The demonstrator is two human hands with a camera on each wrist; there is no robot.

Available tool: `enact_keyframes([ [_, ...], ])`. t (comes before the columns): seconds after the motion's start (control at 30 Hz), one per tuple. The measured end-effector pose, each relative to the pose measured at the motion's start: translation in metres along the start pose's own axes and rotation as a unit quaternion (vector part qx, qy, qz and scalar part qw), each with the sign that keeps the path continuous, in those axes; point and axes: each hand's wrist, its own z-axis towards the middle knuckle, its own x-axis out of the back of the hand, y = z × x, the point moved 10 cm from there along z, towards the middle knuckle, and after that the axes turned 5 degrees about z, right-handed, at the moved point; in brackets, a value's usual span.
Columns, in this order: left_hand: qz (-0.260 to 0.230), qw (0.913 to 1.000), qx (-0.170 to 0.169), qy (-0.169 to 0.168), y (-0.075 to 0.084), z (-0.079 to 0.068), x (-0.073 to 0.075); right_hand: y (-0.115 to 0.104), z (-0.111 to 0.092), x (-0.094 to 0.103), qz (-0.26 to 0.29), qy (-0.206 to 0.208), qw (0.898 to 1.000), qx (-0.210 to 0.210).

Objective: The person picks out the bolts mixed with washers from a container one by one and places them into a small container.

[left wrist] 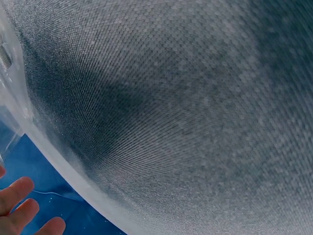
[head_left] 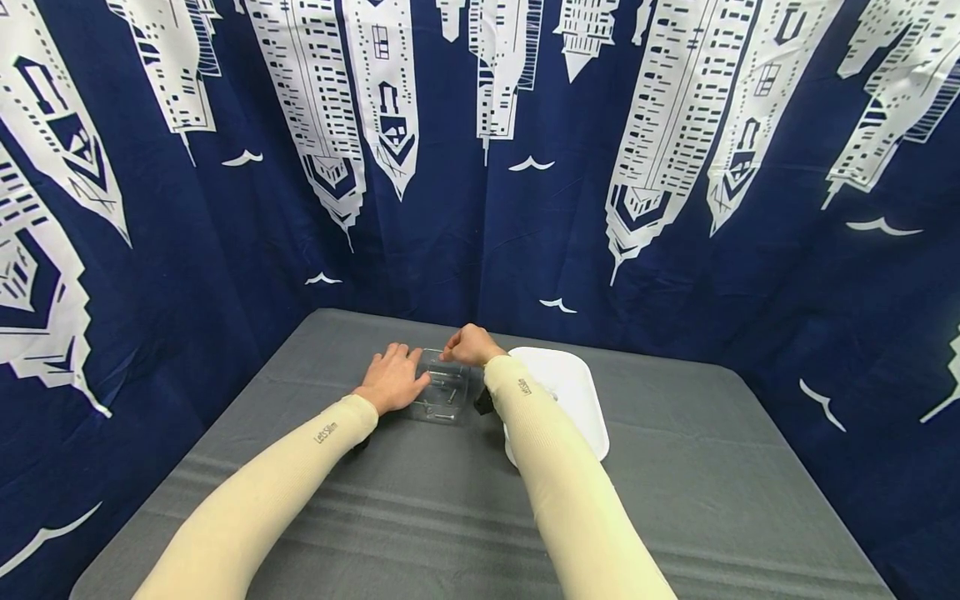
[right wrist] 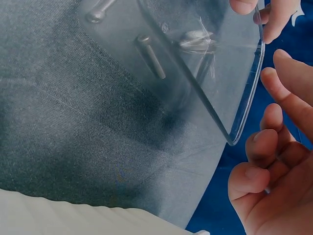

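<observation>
A clear plastic box [head_left: 464, 390] with compartments stands on the grey table, several metal bolts [right wrist: 151, 56] lying in it. My left hand [head_left: 393, 379] rests along its left side with fingers extended; in the right wrist view, left fingertips [right wrist: 278, 22] touch the rim. Over the box's far right part is my right hand [head_left: 471, 345], fingers curled, thumb and index finger close together near the rim. A tiny bright glint shows between its curled fingers and palm, too small to identify. Whether those fingers hold anything cannot be made out.
A white tray [head_left: 581, 396] stands right of the box, partly hidden under my right forearm, with a small object [head_left: 553, 396] in it. Dark blue cloth [head_left: 480, 233] with white building prints hangs behind the table [head_left: 675, 467].
</observation>
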Motion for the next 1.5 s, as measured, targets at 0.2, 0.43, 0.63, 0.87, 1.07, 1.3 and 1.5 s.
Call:
enact_keyframes([
  [0.2, 0.004, 1.0000, -0.002, 0.006, 0.001, 0.001, 0.001, 0.005, 0.003, 0.003, 0.002, 0.006, 1.000, 0.000],
  [0.43, 0.003, 1.0000, -0.002, 0.002, 0.002, 0.002, 0.000, 0.004, -0.003, 0.008, -0.005, 0.010, 1.000, 0.020],
  [0.63, 0.004, 1.0000, -0.005, 0.001, 0.002, 0.001, 0.000, 0.008, -0.007, 0.013, -0.005, 0.017, 0.999, 0.043],
  [0.87, 0.009, 0.9999, -0.006, 0.001, 0.002, 0.001, 0.002, 0.016, -0.011, 0.021, -0.003, 0.020, 0.998, 0.053],
  [1.07, 0.015, 0.9998, -0.010, 0.008, 0.003, 0.001, 0.004, 0.017, -0.017, 0.029, -0.007, 0.024, 0.997, 0.071],
  [1.3, 0.010, 0.9997, -0.015, 0.013, 0.003, 0.002, 0.003, 0.025, -0.027, 0.038, 0.004, 0.029, 0.997, 0.069],
  [1.5, 0.012, 0.9995, -0.022, 0.020, 0.004, 0.003, 0.004, 0.031, -0.036, 0.044, 0.018, 0.032, 0.997, 0.071],
])
